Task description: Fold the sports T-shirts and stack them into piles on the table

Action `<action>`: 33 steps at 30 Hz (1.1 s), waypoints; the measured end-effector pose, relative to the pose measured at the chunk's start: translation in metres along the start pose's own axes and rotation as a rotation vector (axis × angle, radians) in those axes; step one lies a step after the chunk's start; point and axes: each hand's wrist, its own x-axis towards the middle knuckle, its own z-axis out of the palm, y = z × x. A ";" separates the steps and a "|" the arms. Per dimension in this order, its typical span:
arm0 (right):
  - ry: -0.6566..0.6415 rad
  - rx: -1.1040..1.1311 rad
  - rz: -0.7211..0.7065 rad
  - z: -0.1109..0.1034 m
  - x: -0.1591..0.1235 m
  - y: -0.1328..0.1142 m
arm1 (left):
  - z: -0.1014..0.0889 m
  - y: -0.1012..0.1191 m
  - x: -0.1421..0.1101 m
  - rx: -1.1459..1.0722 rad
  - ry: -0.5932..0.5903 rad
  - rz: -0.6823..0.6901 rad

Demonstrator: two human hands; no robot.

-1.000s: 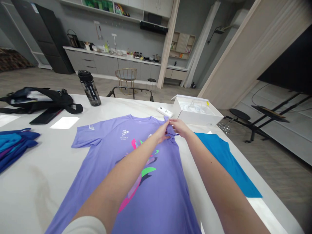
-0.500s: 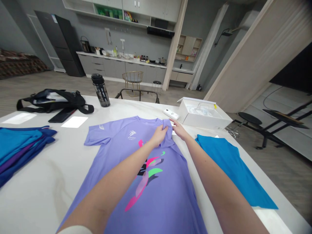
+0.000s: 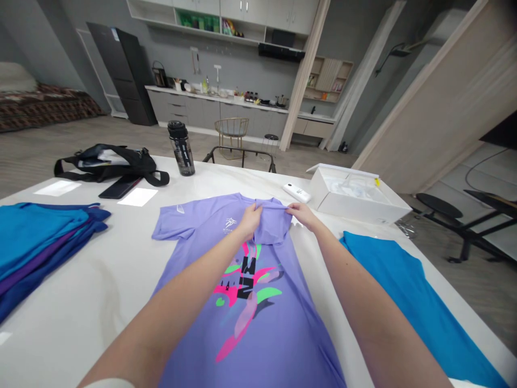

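A purple T-shirt with a pink, green and black print lies front side up on the white table. Its right sleeve is folded inward over the chest. My left hand pinches the inner end of that folded sleeve near the collar. At the shoulder fold, my right hand grips the outer edge between thumb and fingers. The other sleeve lies spread out flat toward the left.
Folded blue and purple clothes lie at the left, a blue garment at the right. Farther back are a black bag, a phone, a bottle, a white device and an open white box.
My left hand has drawn the sleeve inward to the left, so it lies flatter across the chest. My right hand has closed on the shoulder fold. The view has turned slightly left.
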 end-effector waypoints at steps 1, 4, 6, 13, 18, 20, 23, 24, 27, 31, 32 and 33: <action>0.021 -0.011 -0.006 0.001 0.003 0.001 | -0.004 -0.003 0.003 0.058 0.003 0.023; 0.084 -0.077 -0.026 0.006 0.011 0.000 | -0.013 -0.005 0.011 0.272 0.053 0.080; 0.120 -0.123 -0.038 0.010 0.016 -0.003 | -0.018 -0.003 0.015 0.416 0.099 0.092; 0.214 -0.421 -0.033 0.034 0.033 -0.015 | -0.040 -0.001 0.021 0.800 0.180 0.132; 0.184 -0.576 0.023 0.054 0.035 -0.010 | -0.050 -0.012 0.027 0.942 0.160 0.039; 0.177 -0.603 0.042 0.061 0.034 -0.006 | -0.051 -0.014 0.028 0.992 0.143 0.012; 0.226 -0.631 0.015 0.065 0.033 -0.004 | -0.050 -0.011 0.028 1.080 0.144 0.041; 0.253 -0.639 -0.001 0.066 0.033 -0.005 | -0.049 -0.010 0.027 1.105 0.148 0.056; 0.288 -0.658 -0.037 0.067 0.034 -0.009 | -0.048 -0.008 0.026 1.151 0.150 0.057; 0.251 -0.665 -0.004 0.071 0.032 -0.011 | -0.047 -0.007 0.020 1.212 0.176 0.066; 0.270 -0.665 -0.002 0.072 0.030 -0.011 | -0.047 -0.006 0.016 1.236 0.200 0.125; 0.302 -0.666 -0.010 0.072 0.026 -0.011 | -0.046 -0.005 0.012 1.260 0.215 0.210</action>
